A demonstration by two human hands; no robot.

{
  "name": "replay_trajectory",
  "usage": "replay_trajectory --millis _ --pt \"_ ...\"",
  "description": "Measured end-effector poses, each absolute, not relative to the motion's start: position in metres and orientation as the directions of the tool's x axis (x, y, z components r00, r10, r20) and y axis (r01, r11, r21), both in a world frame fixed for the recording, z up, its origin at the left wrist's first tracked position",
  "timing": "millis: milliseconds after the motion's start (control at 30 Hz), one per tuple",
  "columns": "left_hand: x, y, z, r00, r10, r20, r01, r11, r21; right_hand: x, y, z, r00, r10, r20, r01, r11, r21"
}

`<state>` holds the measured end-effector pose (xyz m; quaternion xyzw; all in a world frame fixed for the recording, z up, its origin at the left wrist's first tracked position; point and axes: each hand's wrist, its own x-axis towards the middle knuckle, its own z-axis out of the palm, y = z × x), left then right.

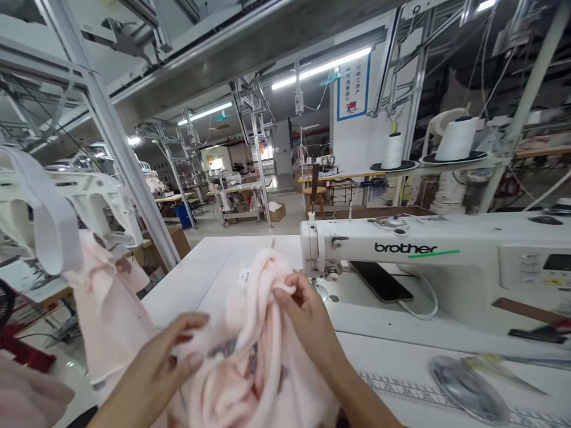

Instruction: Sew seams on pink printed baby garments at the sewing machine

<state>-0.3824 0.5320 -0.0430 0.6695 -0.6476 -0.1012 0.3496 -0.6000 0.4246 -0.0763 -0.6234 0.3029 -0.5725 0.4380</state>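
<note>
Pink fleece garment (pixel 263 356) lies bunched in a soft heap on the white table (pixel 196 267), just in front of the needle end of the sewing machine (pixel 428 261), and this head view is the only one there is. The right hand (pixel 307 315) comes up from the lower edge and pinches a fold near the top of the heap, thumb and fingers closed together on the cloth, close beside the machine's needle area. The left hand (pixel 165 362) sits further from the machine, at the heap's near side; its fingers are spread and loosely curled, tips touching the fabric, closed on nothing. A small white label (pixel 244 277) shows on the garment's upper edge.

Behind the machine's arm, on its bed, a dark phone (pixel 381 282) lies flat with a white cable (pixel 423 306) curling from it. Above the machine, two white thread cones (pixel 457 138) stand on a rack. In front of the machine's right end, a clear plastic piece (pixel 468 386) rests on the table. Far to the machine's left, more pink cloth (pixel 104 309) hangs beside a loop of white elastic band (pixel 49 214).
</note>
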Motion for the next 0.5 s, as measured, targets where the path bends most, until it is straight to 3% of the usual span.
replay_trajectory --millis 100,167,267,367,433,500 --pt "-0.396 0.498 -0.039 0.135 -0.924 0.357 -0.767 0.131 0.628 -0.593 0.434 -0.093 0.248 -0.878 0.410 0.030 -0.416 -0.909" --pt "-0.419 0.474 -0.033 -0.017 -0.953 0.304 -0.765 0.208 0.609 -0.589 0.440 -0.102 0.252 -0.879 0.405 -0.031 -0.425 -0.905" --pt "-0.452 0.453 -0.030 -0.144 -0.955 0.260 -0.709 0.283 0.646 -0.583 0.442 -0.121 0.070 -0.915 0.398 -0.141 -0.404 -0.904" --pt "-0.457 0.458 -0.024 -0.116 -0.923 0.367 -0.698 0.339 0.631 -0.595 0.439 -0.139 -0.028 -0.908 0.418 -0.281 -0.394 -0.875" --pt "-0.441 0.471 -0.020 -0.155 -0.896 0.417 -0.776 0.371 0.510 -0.619 0.439 -0.136 0.115 -0.914 0.389 -0.275 -0.406 -0.872" --pt "-0.417 0.482 -0.019 -0.204 -0.898 0.390 -0.860 0.355 0.367 -0.653 0.443 -0.120 0.367 -0.888 0.278 -0.142 -0.349 -0.926"
